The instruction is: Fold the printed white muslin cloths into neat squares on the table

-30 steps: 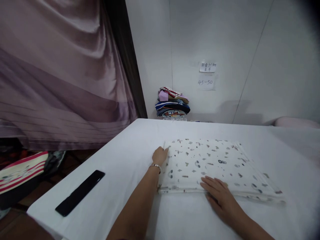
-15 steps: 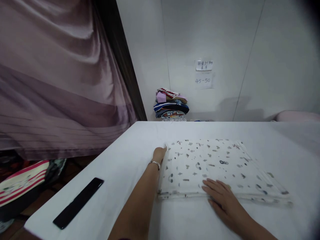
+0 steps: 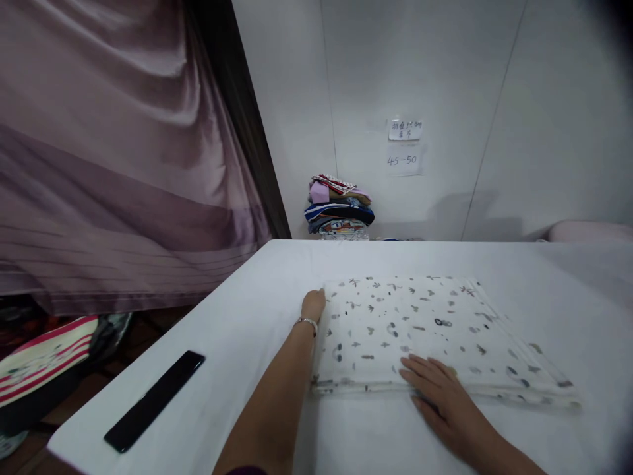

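A folded white cloth with small grey prints [image 3: 425, 330] lies flat on the white table [image 3: 247, 316]. My left hand [image 3: 313, 306], with a thin bracelet at the wrist, rests against the cloth's far left corner; its fingers are curled and hidden at the edge. My right hand [image 3: 438, 389] lies flat, fingers stretched out, on the cloth's near edge, pressing it down.
A black phone [image 3: 154, 400] lies near the table's left front corner. A stack of folded colourful clothes [image 3: 340, 206] stands against the white wall behind the table. A mauve curtain [image 3: 113, 152] hangs at left, a striped bag [image 3: 39, 356] below it. Paper notes [image 3: 404, 144] are on the wall.
The view has shifted slightly. My left hand has slid a little along the cloth's left corner; my right hand stays flat on the near edge.
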`<state>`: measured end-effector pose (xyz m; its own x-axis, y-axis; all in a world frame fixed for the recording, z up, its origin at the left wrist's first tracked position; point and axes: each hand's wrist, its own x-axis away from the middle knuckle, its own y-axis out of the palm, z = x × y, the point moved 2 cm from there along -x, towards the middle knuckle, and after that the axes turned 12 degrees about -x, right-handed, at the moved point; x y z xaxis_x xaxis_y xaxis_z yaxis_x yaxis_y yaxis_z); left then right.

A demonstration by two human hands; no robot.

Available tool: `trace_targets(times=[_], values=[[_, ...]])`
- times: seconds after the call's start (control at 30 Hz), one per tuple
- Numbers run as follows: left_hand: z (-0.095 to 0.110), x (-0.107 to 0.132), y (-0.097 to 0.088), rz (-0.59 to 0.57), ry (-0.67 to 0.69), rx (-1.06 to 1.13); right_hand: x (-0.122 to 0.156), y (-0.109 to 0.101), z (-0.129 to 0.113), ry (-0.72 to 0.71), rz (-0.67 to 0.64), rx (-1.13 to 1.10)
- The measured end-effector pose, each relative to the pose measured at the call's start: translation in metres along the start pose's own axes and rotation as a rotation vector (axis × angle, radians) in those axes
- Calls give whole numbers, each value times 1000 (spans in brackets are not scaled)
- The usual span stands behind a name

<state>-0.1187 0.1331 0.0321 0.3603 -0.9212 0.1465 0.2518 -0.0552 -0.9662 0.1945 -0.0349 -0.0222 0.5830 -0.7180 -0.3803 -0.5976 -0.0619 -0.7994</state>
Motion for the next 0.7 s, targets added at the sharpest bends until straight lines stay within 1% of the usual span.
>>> trace_targets(times=[0.1, 0.3, 0.37, 0.6, 0.7], values=[[2, 1, 1, 13, -8, 9, 0, 0, 0, -11, 23, -20], [4, 13, 6, 129, -42, 0, 0, 0, 1, -21, 22, 10], [4, 13, 7, 142, -48, -6, 0, 0, 1, -30, 23, 21], [10, -1, 0, 115, -35, -15, 1, 3, 2, -50, 45, 34], [13, -6, 2, 132, -45, -17, 0, 2, 1, -50, 49, 24]])
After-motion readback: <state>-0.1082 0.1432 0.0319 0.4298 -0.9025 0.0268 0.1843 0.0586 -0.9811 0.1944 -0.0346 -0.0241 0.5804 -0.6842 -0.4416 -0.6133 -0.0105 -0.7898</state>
